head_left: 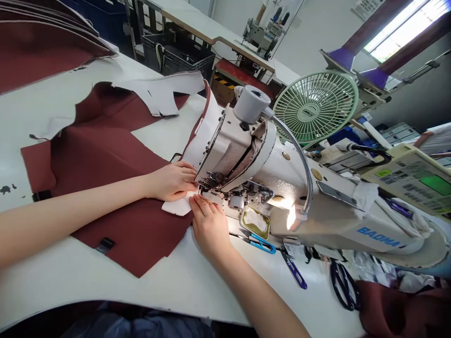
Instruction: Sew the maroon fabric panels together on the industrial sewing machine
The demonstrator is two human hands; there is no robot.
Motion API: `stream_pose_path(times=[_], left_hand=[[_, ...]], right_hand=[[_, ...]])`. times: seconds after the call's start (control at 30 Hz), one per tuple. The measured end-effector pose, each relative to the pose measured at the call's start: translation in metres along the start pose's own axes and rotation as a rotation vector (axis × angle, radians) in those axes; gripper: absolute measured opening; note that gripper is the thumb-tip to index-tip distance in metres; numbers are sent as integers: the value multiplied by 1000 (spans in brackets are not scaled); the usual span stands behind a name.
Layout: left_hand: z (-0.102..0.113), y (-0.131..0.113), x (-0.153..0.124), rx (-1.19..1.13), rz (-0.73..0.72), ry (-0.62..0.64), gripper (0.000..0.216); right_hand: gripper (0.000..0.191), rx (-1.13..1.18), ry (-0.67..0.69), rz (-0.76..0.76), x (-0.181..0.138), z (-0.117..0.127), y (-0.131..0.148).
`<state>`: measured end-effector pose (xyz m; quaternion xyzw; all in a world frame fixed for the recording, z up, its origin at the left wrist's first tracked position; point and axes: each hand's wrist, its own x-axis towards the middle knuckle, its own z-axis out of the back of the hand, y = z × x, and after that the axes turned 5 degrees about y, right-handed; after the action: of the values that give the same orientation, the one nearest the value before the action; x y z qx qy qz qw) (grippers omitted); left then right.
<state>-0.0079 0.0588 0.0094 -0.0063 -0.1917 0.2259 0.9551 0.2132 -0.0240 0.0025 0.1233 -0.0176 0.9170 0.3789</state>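
Observation:
A maroon fabric piece [116,155] with white backing lies spread on the sewing table, one strip of it rising past the sewing machine's head [236,145]. My left hand [171,180] rests on the fabric just left of the needle area, fingers stretched out and thumb apart. Close to the presser foot, my right hand [210,223] lies with its fingers flat at the edge of a white backing piece [178,206]. Both hands press on the work rather than grasp it. The needle itself is too small to make out. A black buckle [104,245] sits on the maroon fabric.
Right of my right hand are a small tray [255,221], blue thread snips [262,243], purple snips [294,270] and black-handled scissors [345,286]. Stacked maroon panels [42,51] lie at far left. A green fan [316,107] and control panel [416,176] stand behind the machine.

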Motion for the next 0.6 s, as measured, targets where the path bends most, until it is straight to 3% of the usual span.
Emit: stream_pose_path(times=[0.37, 0.6], left_hand=[[2, -6, 4, -35, -20, -28, 25], [4, -7, 8, -19, 36, -26, 22]], right_hand=[[39, -11, -34, 15, -3, 1, 2], [42, -8, 53, -26, -2, 0, 1]])
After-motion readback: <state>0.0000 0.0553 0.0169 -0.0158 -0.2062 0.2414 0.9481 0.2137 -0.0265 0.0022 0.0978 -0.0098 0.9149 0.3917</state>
